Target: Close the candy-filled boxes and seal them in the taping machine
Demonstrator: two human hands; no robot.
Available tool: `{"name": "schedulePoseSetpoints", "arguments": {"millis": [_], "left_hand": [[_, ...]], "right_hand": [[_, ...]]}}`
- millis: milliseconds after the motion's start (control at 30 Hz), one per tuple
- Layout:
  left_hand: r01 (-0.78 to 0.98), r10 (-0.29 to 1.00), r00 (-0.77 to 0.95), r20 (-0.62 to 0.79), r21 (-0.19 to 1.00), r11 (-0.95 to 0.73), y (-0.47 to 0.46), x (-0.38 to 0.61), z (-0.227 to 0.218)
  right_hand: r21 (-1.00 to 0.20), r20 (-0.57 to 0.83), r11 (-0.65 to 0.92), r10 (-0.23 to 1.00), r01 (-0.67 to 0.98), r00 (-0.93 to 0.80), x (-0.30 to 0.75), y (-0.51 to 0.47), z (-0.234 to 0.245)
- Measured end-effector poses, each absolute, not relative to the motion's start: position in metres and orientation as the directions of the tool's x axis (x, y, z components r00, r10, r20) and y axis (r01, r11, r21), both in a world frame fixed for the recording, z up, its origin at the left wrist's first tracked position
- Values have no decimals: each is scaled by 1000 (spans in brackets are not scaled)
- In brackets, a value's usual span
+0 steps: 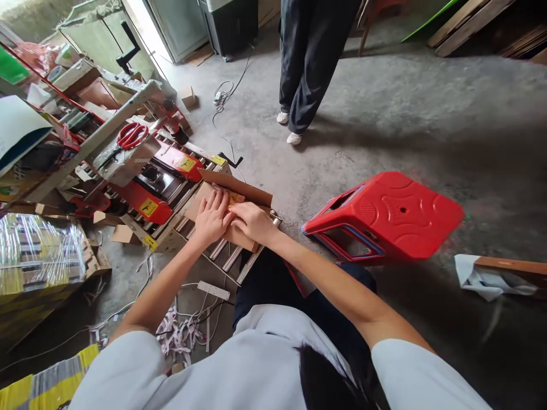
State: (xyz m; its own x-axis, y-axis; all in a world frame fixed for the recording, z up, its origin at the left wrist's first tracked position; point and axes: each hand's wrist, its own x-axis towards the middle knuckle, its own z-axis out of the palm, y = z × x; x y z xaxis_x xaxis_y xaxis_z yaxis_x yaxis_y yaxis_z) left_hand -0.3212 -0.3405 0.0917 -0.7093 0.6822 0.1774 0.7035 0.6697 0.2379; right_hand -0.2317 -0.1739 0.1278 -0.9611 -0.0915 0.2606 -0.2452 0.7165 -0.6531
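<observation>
We press both hands flat on a cardboard box (233, 213). Our left hand (212, 218) lies spread on the flaps, and our right hand (253, 222) lies beside it, fingers loose, gripping nothing. The box sits on the metal rollers (222, 250) of a red machine (149, 193). It looks light and a bit bendy, so its edges seem best to hold. Red scissors (131, 135) rest farther off, a red stool (384, 219) lies tipped on the floor (427, 114), and another person (307, 62) stands beyond.
</observation>
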Motion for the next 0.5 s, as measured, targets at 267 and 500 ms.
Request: {"name": "schedulePoseSetpoints", "arguments": {"millis": [267,500], "left_hand": [[672,669,-738,87,188,717,-331,-328,100],[614,190,-752,631,565,551,-365,-317,98]], "right_hand": [[-532,-47,843,-121,-78,-991,-253,-155,169],[-386,66,911,-134,-149,-989,-208,-169,111]]}}
